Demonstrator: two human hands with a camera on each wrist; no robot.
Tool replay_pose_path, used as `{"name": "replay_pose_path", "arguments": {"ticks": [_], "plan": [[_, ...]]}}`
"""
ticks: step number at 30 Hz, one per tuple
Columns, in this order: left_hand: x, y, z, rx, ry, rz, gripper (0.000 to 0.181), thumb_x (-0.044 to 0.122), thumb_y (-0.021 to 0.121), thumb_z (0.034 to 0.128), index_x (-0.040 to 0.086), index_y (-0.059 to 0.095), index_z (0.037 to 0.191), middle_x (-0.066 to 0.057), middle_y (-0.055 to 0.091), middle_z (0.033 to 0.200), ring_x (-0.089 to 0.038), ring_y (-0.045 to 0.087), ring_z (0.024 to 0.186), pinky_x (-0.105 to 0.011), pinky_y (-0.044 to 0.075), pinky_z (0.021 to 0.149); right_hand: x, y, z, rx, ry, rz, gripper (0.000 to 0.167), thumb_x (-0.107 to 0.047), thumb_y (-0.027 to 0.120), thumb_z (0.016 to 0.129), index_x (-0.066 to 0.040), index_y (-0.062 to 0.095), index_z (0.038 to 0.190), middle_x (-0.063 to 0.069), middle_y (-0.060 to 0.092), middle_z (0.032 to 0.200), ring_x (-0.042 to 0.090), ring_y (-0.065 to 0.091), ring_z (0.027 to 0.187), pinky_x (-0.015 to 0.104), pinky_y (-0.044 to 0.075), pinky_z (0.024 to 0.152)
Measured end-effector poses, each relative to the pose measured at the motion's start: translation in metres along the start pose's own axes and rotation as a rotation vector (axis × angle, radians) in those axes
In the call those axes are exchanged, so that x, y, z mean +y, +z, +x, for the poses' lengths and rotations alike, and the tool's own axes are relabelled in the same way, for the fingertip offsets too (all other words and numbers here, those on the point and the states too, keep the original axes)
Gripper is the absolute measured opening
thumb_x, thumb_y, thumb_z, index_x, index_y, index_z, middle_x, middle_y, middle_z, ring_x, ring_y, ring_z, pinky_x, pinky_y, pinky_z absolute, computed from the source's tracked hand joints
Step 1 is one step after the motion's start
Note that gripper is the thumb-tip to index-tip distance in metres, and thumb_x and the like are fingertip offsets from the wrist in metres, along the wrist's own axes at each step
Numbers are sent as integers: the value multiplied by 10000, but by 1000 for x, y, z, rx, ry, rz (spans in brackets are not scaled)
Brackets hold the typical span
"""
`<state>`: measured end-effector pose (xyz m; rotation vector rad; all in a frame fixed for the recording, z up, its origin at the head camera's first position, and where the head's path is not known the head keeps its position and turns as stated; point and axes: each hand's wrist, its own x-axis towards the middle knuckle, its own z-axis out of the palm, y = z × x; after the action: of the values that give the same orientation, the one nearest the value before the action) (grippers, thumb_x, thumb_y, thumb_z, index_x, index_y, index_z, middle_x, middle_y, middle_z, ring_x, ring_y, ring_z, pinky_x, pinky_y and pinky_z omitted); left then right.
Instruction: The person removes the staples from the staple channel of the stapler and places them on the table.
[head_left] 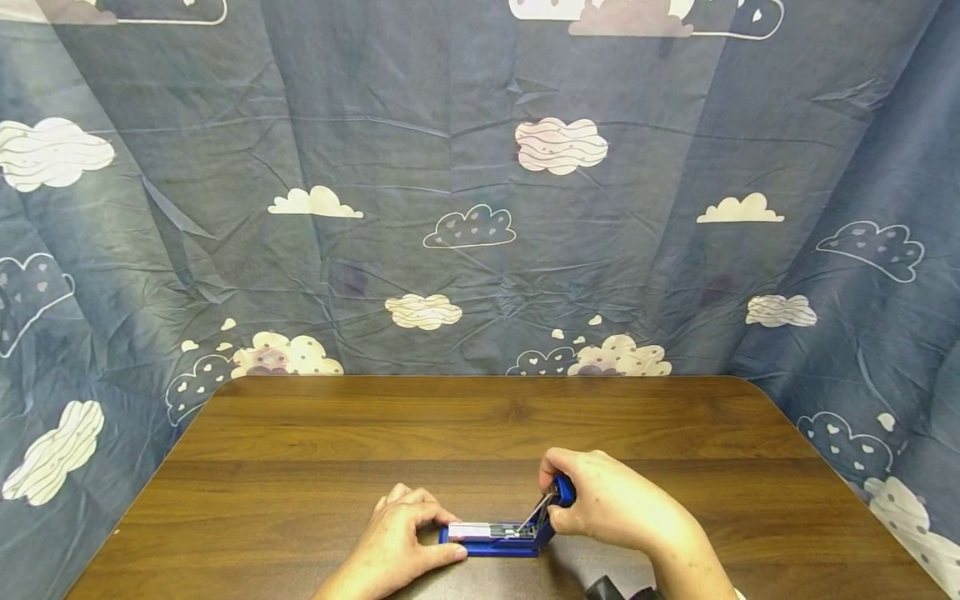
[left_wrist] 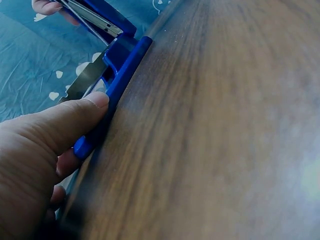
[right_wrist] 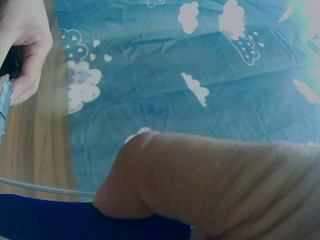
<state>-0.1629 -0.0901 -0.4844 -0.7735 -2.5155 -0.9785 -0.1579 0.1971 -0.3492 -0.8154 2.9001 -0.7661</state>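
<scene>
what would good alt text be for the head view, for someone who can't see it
A blue stapler lies open on a wooden table, a person's left hand holding its base and the right hand gripping its raised top. Behind the table hangs a grey-blue curtain printed with pale clouds.

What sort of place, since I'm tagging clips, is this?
Probably an indoor workspace: blue cloud-patterned fabric hangs behind a brown wood-grain table bearing an open, elongated blue stapler.
</scene>
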Motion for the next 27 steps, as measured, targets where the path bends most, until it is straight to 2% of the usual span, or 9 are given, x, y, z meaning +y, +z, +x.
{"name": "replay_pose_path", "arguments": {"ticks": [4, 9, 16, 22, 27], "plan": [[0, 0, 1, -3, -10, -1, 244, 464, 896, 714, 382, 762, 900, 259, 627, 867, 29, 454, 846, -244, 345, 749, 5, 0, -2, -12, 13, -39, 320, -63, 777, 632, -225, 596, 841, -157, 546, 713, -7, 435, 654, 221, 370, 597], [0, 0, 1, 7, -9, 5, 245, 472, 896, 708, 382, 760, 891, 263, 622, 858, 30, 456, 839, -233, 344, 743, 9, 1, -2, -43, 78, -82, 341, -18, 758, 596, -214, 607, 831, -124, 593, 743, 30, 467, 686, 246, 388, 635], [-1, 1, 1, 17, -3, 7, 247, 475, 898, 706, 382, 755, 886, 264, 618, 855, 32, 461, 841, -231, 353, 747, 11, 6, 3, -46, 225, -147, 339, 3, 797, 612, -195, 635, 836, -88, 646, 755, 107, 551, 722, 342, 455, 679], [0, 1, 1, 8, -10, 5, 246, 472, 899, 707, 380, 754, 883, 262, 619, 856, 33, 456, 836, -222, 346, 742, 13, 9, 5, -46, 245, -169, 333, -29, 850, 653, -188, 643, 860, -72, 667, 786, 128, 594, 759, 382, 489, 713], [0, 1, 0, 4, -17, 2, 243, 467, 899, 709, 381, 752, 882, 264, 618, 859, 30, 460, 840, -229, 351, 747, 14, 10, 6, -45, 298, -246, 321, 51, 774, 662, -186, 636, 830, -60, 613, 751, 151, 557, 738, 387, 470, 682]]}}
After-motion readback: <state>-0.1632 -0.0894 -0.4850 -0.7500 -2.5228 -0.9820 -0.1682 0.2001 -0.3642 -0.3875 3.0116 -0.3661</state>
